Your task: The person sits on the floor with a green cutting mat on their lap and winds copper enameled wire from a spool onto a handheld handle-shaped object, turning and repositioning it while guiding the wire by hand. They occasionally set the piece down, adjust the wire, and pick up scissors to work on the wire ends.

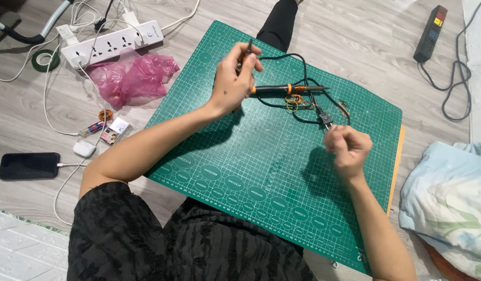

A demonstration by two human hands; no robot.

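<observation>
Head view: your left hand (234,78) pinches a thin dark rod (248,48) upright over the green gridded cutting mat (261,171).
Right hand (348,147): fist closed beside the black plug (324,119) (contents hidden).
Iron: the orange-and-black soldering iron (282,89) lies flat, tip away from you.

Grey wood floor (355,31) under a green cutting mat (261,171).
On the mat I see a soldering iron (282,89) with black cord; on the floor, a white power strip (113,42), pink bag (131,75), black phone (28,165), tape roll (45,60), black power strip (430,34).
</observation>
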